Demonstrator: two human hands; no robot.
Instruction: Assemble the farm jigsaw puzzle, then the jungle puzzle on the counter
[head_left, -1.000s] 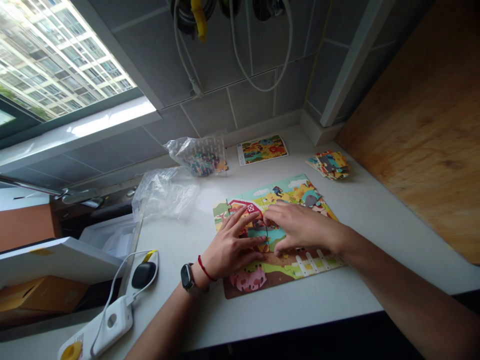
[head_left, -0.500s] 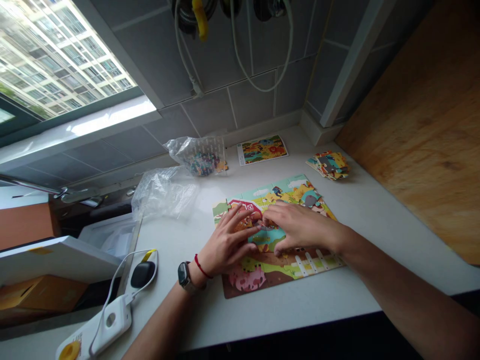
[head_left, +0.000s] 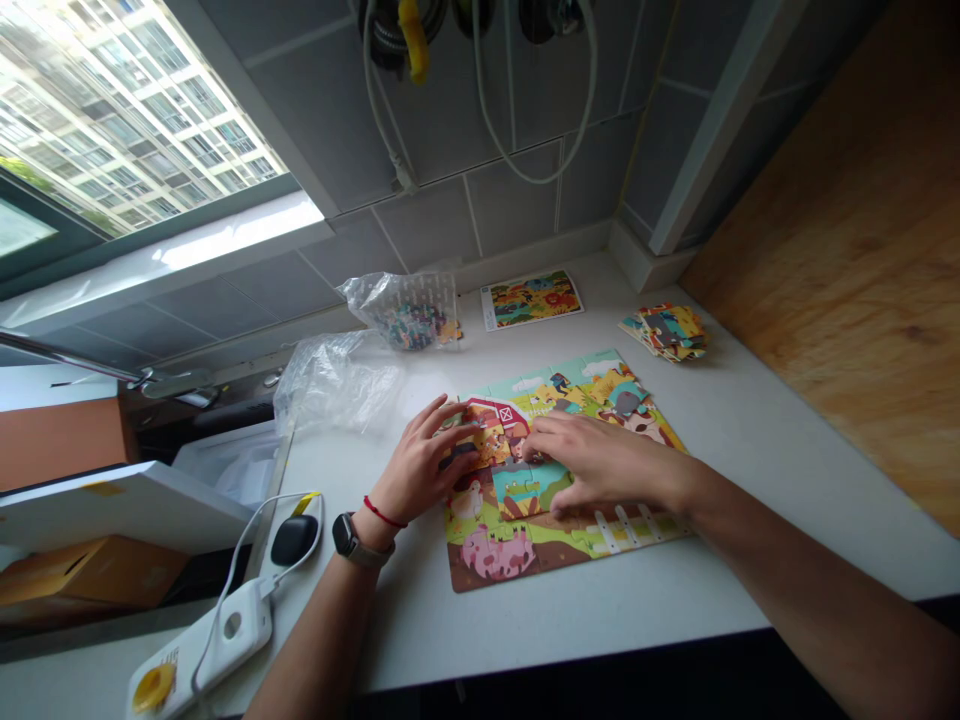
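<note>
A jigsaw puzzle (head_left: 577, 535) with a farm scene, a red barn and a pink pig lies on the white counter. Loose-looking puzzle pieces (head_left: 517, 490) with blue water and orange animals rest on top of its middle. My left hand (head_left: 429, 458), with a watch and red cord at the wrist, lies at the puzzle's left side, fingers spread and touching those pieces. Over the middle, my right hand (head_left: 600, 460) has its fingers bent against the pieces, thumb apart; its palm hides part of the picture. More pieces (head_left: 626, 398) sit on the puzzle's upper right.
A pile of puzzle pieces (head_left: 671, 332) lies at the right. Behind stands a picture card (head_left: 532, 300), beside a clear bag of pieces (head_left: 412, 318) and an empty plastic bag (head_left: 337, 380). A white power strip (head_left: 217, 635) and cable lie at the lower left.
My left hand has drawn back leftward off the middle pieces, uncovering the blue water and the chicken. My right hand stays nearly in place. The view has shifted slightly.
</note>
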